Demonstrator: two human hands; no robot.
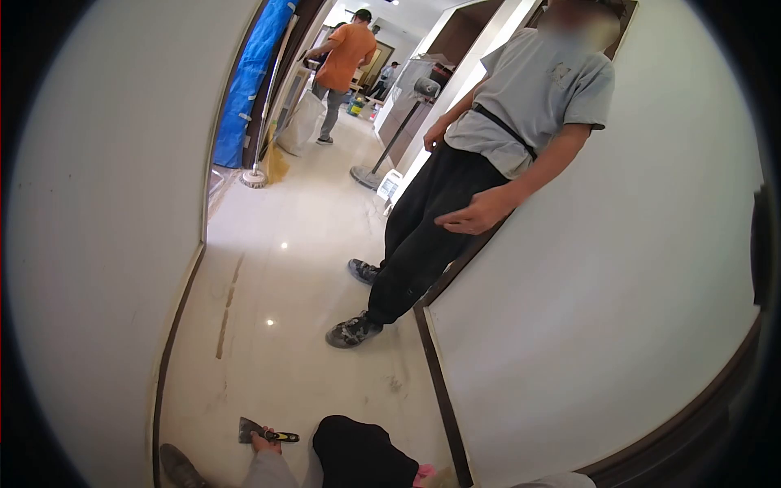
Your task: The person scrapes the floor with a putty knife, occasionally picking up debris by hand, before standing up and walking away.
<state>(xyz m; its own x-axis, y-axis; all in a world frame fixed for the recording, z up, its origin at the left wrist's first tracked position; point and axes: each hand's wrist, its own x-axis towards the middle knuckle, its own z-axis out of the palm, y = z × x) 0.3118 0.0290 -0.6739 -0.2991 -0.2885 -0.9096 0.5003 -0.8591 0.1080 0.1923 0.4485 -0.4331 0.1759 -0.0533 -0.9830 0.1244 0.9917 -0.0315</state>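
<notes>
My left hand is closed around a putty knife with a black and yellow handle, low over the pale floor. Its wide flat blade points left. My bent knee in black trousers is just right of this hand, and my dark shoe is at the lower left. At the bottom edge, right of the knee, shows a bit of pink material. A tan patch beside it may be part of my right hand, but its fingers cannot be made out.
A person in a grey shirt stands ahead on the right, one hand held forward. Farther off are a person in orange, a mop, a long-handled floor tool and a white sack. White walls flank the glossy floor.
</notes>
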